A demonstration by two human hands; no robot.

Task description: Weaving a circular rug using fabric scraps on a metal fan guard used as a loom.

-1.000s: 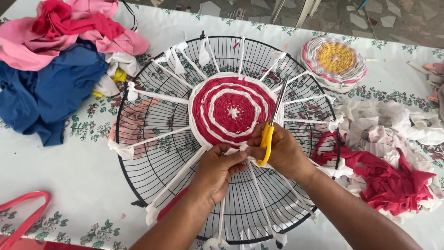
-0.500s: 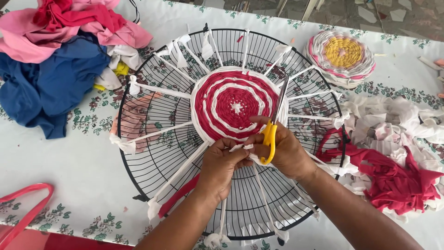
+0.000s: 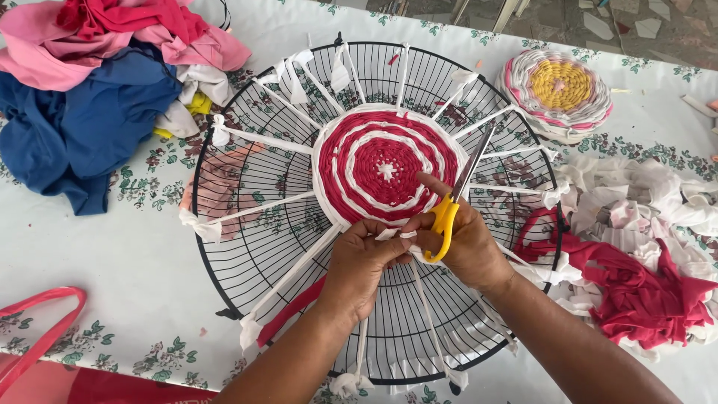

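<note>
At the lower edge of the round red-and-white woven cloth mat (image 3: 385, 166) on the black wire fan guard (image 3: 247, 179), a white strip is pinched closed-grip by the left hand (image 3: 363, 262), yellow-handled scissors (image 3: 451, 202) are clasped in the right hand (image 3: 464, 243); even tension is advised.

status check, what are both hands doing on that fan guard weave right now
Left hand pinching white strip at the edge of the red and white woven round. Right hand holds yellow-handled scissors, forefinger on the weave. Black wire guard unobstructed.
</note>
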